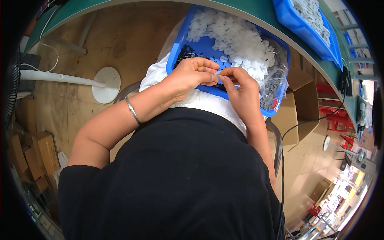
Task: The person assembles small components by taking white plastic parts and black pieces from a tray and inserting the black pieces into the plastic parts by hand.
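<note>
My left hand [194, 77] and my right hand [237, 81] meet over the near part of a blue plastic tray [218, 93] on my lap. Between their fingertips is a small translucent white plastic piece [218, 73], mostly covered by the fingers. Both hands are closed in a pinch on it. A large heap of similar white pieces [228, 34] fills the far and middle part of the tray. Small black parts [187, 53] lie at its left, beside my left hand. At the right, a clear plastic bag [272, 86] holds dark grey parts.
A green-topped table [256, 11] curves across the far side, bearing another blue tray [294, 22] of white pieces. Right of my lap stands an open cardboard box [306, 108]. A white fan stand [107, 85] is on the floor at left, near stacked cartons [48, 152]. A black cable [283, 160] hangs at my right.
</note>
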The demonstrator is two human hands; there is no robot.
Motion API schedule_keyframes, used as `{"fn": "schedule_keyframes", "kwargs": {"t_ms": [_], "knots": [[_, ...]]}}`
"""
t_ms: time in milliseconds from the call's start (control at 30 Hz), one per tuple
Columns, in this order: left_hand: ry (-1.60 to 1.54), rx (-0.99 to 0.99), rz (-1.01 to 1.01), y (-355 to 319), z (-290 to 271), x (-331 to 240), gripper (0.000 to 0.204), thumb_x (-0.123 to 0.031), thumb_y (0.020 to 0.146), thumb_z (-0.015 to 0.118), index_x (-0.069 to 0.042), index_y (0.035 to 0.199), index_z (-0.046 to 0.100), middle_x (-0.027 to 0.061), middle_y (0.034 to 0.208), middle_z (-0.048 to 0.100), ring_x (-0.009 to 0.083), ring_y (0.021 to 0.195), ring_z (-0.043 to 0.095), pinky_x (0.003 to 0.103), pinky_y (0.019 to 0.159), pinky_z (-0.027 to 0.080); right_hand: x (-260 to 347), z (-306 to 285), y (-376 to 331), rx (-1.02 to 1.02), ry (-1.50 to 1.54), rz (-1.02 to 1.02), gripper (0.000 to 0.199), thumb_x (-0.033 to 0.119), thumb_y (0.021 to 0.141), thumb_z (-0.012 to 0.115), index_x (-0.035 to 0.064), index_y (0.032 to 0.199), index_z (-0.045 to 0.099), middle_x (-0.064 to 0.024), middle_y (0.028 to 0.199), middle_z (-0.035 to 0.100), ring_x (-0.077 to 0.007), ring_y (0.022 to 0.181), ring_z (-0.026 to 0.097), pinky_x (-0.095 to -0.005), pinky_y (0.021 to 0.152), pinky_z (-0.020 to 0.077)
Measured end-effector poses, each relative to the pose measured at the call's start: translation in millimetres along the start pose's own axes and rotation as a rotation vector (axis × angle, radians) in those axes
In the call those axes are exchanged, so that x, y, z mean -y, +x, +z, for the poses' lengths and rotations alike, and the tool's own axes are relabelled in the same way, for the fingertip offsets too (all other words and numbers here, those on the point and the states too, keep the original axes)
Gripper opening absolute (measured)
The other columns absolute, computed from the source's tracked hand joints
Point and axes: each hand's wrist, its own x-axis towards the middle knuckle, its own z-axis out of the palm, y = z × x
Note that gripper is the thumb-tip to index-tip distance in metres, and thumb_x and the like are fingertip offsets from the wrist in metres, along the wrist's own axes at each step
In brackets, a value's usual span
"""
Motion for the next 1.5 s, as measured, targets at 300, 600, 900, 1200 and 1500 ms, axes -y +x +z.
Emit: {"fn": "schedule_keyframes", "kwargs": {"t_ms": [300,600,900,1200,1500], "knots": [[0.054,0.010,0.044,-3,3,-2,0.034,0.000,0.084,0.065,0.006,0.115,0.055,0.0101,0.099,0.063,0.0158,0.091,0.065,0.027,0.086,0.053,-8,1,1,0.086,-0.042,0.047,0.007,0.004,0.088,0.060,-0.0027,0.089,0.059,-0.0159,0.084,0.064,-0.0292,0.072,0.063,-0.0354,0.066,0.0495],[0.225,0.046,0.074,-3,7,-2,0.034,-0.005,0.084,0.069,0.004,0.114,0.057,0.0078,0.095,0.065,0.0142,0.090,0.064,0.027,0.082,0.052,9,-10,5,0.131,0.225,0.377,0.007,0.002,0.088,0.061,-0.0053,0.087,0.060,-0.0109,0.080,0.067,-0.0128,0.073,0.065,-0.0254,0.068,0.0529],[0.080,0.127,-0.059,2,1,0,0.024,-0.007,0.088,0.066,0.003,0.110,0.061,0.0077,0.092,0.066,0.0128,0.084,0.063,0.024,0.079,0.051,-13,-62,-1,-0.106,0.212,0.354,0.016,0.009,0.091,0.059,-0.0034,0.098,0.066,-0.0075,0.081,0.067,-0.0121,0.072,0.064,-0.0245,0.065,0.0516],[0.121,0.174,0.005,-2,5,-6,0.021,-0.012,0.091,0.063,0.000,0.108,0.061,0.0085,0.091,0.065,0.0083,0.073,0.056,0.023,0.070,0.046,-55,-97,-20,-0.063,-0.688,0.527,0.015,0.010,0.077,0.067,0.0041,0.091,0.069,-0.0136,0.081,0.068,-0.0294,0.078,0.065,-0.0376,0.072,0.0501],[0.016,0.081,-0.072,0,4,-4,0.022,-0.012,0.094,0.058,0.003,0.110,0.060,0.0119,0.100,0.065,0.0139,0.086,0.063,0.026,0.081,0.052,-69,-97,-21,-0.100,-0.633,0.529,0.010,0.010,0.079,0.069,0.0014,0.084,0.065,-0.0149,0.074,0.065,-0.0304,0.071,0.062,-0.0381,0.068,0.0483]]}}
